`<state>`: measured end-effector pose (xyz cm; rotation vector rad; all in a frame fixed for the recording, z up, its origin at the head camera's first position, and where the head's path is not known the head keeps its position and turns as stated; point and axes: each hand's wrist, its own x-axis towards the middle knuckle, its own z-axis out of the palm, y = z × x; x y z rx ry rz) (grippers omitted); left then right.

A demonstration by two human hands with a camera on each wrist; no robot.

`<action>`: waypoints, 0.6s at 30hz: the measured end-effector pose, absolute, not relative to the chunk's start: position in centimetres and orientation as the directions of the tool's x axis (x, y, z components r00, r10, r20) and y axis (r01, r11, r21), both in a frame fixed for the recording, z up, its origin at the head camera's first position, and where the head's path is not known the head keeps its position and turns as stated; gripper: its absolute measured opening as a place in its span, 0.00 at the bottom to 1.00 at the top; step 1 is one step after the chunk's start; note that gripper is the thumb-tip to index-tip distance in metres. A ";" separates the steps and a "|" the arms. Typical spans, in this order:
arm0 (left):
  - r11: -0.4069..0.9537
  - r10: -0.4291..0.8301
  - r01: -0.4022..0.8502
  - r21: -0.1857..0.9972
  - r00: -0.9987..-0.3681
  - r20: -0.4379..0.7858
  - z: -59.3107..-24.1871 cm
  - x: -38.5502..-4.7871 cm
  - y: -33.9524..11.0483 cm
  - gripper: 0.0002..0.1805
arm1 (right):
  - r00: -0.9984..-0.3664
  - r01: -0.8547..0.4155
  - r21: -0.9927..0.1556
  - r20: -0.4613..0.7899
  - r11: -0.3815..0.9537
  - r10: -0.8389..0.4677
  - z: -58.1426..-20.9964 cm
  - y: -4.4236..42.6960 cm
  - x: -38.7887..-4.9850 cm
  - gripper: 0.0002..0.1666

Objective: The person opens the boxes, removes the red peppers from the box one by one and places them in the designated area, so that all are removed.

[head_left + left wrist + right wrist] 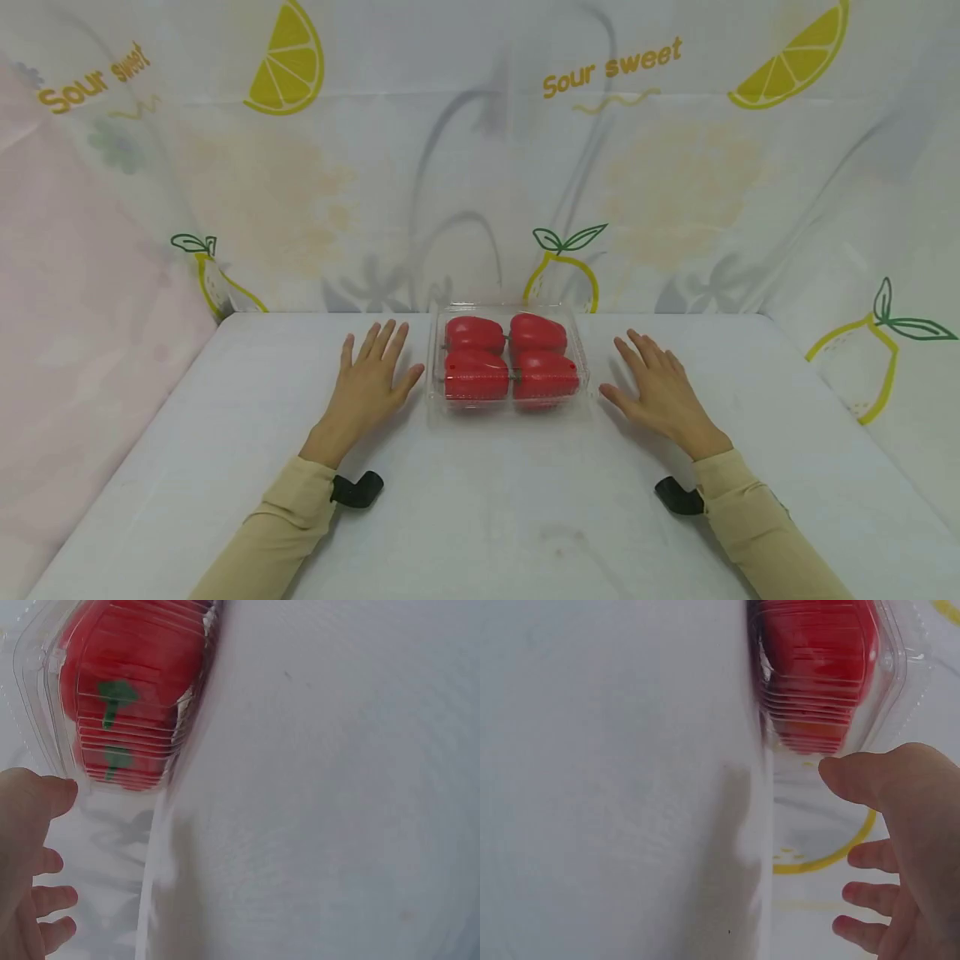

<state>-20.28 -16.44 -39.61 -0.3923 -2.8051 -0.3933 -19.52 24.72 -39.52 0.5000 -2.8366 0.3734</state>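
Observation:
A clear plastic box (512, 406) with several red, pepper-like items (476, 375) inside stands at the far middle of the table; its lid looks closed. Green stems show through its side in the left wrist view, on the red items (142, 645). My left hand (367, 387) is just left of the box, fingers spread, holding nothing. On the other side, my right hand (660, 392) is spread in the same way, a small gap from the box in the head view. The right wrist view shows my thumb close to the box's corner (810, 712).
The white table (480, 517) ends at a printed cloth backdrop (375, 192) right behind the box. Cloth also hangs at both sides. A black wrist piece (358, 490) juts inward from the left sleeve, another (678, 497) from the right.

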 end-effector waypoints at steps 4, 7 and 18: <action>0.897 0.213 0.306 0.319 -0.931 0.295 -39.7 -20.5 -16.5 0.37 | -0.886 -0.407 -0.248 0.342 0.879 -0.314 -39.5 24.9 -19.7 0.40; 0.851 0.206 0.306 0.428 -0.942 0.264 -39.7 -20.6 -16.6 0.36 | -0.881 -0.422 -0.292 0.355 0.858 -0.313 -39.4 24.9 -19.8 0.39; 0.270 0.267 0.270 0.924 -0.943 0.198 -40.5 -20.5 -15.0 0.31 | -0.901 -0.416 -0.429 0.315 0.802 -0.299 -39.0 25.1 -19.8 0.38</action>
